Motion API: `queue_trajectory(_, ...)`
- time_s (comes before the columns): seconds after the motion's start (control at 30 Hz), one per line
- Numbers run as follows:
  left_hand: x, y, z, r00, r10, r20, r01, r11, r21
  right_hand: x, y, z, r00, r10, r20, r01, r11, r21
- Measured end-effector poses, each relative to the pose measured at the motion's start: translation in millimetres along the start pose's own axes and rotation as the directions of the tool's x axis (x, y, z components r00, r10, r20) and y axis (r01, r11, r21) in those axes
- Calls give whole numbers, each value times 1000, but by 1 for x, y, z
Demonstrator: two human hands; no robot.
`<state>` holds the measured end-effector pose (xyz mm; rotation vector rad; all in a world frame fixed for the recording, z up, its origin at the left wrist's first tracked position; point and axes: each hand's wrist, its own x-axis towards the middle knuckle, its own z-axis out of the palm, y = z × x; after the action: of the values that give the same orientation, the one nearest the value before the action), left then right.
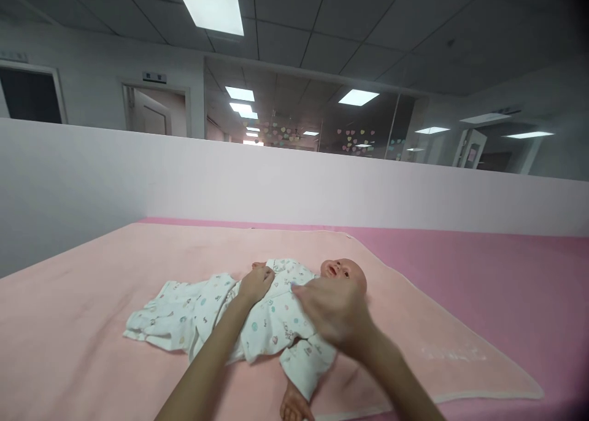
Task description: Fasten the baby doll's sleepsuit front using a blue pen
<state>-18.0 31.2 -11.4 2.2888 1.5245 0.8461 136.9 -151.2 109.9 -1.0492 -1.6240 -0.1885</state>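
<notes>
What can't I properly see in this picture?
In the head view:
- Right hand: fingers blurred.
- Clothed doll: near shoulder hidden behind that hand.
- Left hand: fingertips curled out of sight.
- Right forearm: cut off by bottom edge.
- Door sign: lettering too small.

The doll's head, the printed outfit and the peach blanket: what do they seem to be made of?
The doll's head: probably vinyl or another plastic, judging by its smooth, moulded look and slight sheen.
The outfit: thin matte fabric, perhaps cotton, since it creases and drapes in soft folds.
The blanket: soft-looking matte textile with a pale edging; its weave is too fine to tell.
</notes>
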Motion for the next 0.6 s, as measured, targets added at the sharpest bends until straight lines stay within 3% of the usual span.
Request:
queue_trajectory(0.1, -1, 2, -2, 1000, -10, 12, 10, 1000, 7, 0, 11, -15, 995, 96, -34, -93, 992, 86)
queue_trajectory(0.17, -2, 3, -4, 999, -21, 27, 20, 999, 25, -8, 19, -13, 990, 138, 31, -142, 974, 178)
queue_trajectory(0.37, -2, 4, -5, 999, -23, 30, 21, 998, 60, -26, 26, 24, 953, 189, 236, -255, 922, 290)
queue_trajectory(0.6, -4, 4, -6, 999, -26, 22, 26, 1000, 11, -12, 31, 49, 921, 237, 308, -347, 858, 379)
